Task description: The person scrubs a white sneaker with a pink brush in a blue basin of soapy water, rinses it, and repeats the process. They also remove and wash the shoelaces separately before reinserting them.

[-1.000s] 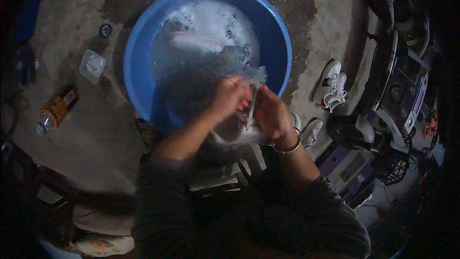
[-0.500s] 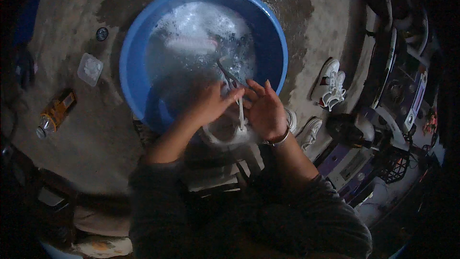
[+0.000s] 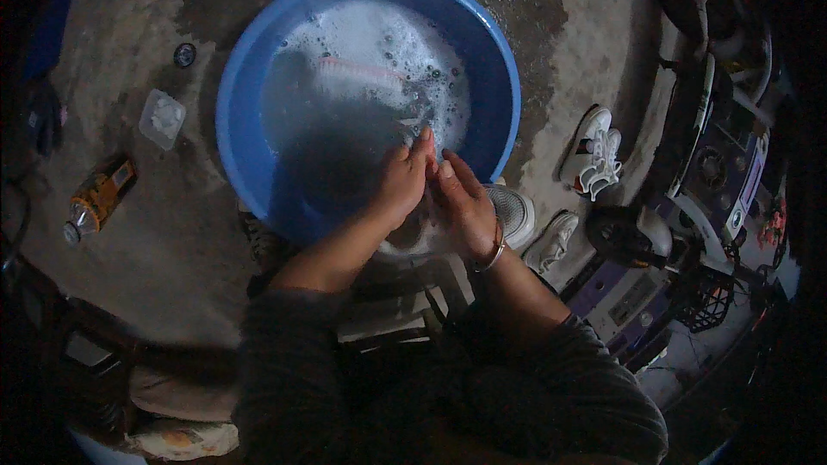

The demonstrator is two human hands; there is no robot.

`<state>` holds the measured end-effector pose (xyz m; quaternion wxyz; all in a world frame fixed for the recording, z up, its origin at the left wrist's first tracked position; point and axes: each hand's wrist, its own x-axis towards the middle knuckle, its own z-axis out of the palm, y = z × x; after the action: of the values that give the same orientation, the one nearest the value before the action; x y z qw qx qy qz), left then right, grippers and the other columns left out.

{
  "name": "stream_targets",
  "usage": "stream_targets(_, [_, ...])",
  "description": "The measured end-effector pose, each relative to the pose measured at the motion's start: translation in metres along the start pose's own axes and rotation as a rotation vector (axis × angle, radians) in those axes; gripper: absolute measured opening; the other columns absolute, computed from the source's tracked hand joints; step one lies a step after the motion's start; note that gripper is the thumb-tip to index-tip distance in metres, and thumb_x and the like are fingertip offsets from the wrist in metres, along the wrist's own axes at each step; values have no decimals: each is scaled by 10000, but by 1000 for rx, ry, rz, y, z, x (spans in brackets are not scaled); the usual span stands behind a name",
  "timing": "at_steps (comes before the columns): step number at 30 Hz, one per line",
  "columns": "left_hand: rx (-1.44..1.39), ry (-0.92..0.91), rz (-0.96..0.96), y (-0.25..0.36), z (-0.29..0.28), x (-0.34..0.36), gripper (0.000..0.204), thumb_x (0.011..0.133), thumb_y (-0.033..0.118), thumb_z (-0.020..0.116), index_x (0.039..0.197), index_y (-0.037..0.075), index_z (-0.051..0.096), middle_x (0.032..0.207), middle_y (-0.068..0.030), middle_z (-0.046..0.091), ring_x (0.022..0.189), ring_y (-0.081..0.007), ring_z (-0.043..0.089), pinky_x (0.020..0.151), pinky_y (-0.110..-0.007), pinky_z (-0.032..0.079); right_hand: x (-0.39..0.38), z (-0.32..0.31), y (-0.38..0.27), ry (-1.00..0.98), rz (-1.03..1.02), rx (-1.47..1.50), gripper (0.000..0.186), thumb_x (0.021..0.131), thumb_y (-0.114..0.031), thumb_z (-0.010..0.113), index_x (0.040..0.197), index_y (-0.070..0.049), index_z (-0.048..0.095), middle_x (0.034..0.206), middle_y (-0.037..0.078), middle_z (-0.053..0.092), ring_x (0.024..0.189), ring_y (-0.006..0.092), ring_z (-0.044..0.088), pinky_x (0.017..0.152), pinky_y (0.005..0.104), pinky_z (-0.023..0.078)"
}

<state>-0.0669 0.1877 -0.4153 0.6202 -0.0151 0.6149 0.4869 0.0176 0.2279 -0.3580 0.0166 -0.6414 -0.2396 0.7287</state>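
Note:
A large blue basin holds cloudy, foamy water. Over its near side my left hand and my right hand are close together, thumbs and fingers pinched on a pale shoelace, most of which my fingers hide. A bracelet circles my right wrist. Below my hands part of a white shoe shows, largely covered by them. A scrub brush with a pinkish edge and pale bristles lies in the foam toward the far side.
Right of the basin is a whitish mesh shoe, with white sneakers and another shoe beyond. Parked scooters line the right. Leftward lie a yellow-labelled bottle, a clear tub and a round lid.
My hands have drawn together, and my right hand's spread fingers have closed in. The stretched lace is now mostly hidden. The brush has drifted slightly right.

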Motion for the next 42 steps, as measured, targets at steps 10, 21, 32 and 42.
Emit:
stream_targets(10, [-321,-70,-148,3,-8,34,411,802,455,413,564,132,320,528,34,301,462,-90,308,462,-235,287,5,-10,17,-79,-248,-756,178,797,-184,481,869,-26,522,630,83,535,525,152,504,495,284,395])
stream_targets(21, [-113,467,-247,-11,-78,80,396,814,462,355,674,103,442,550,-2,453,477,-104,414,447,-236,275,-13,-12,6,-61,-361,-926,161,772,-172,486,763,-19,536,649,149,541,601,297,535,535,333,405])
stream_targets(32, [142,740,-41,-25,-134,88,572,791,523,325,934,5,520,727,-81,539,618,-172,501,588,-285,407,-9,-24,11,-52,-297,-815,167,774,-180,487,749,-27,550,596,134,541,565,264,539,514,317,401])
stream_targets(42, [1036,943,312,-128,-135,104,546,781,487,382,984,-4,507,915,-138,542,862,-233,507,778,-341,390,-8,-13,0,-25,-179,-683,174,767,-149,475,726,-2,558,543,40,508,509,86,485,465,218,365])
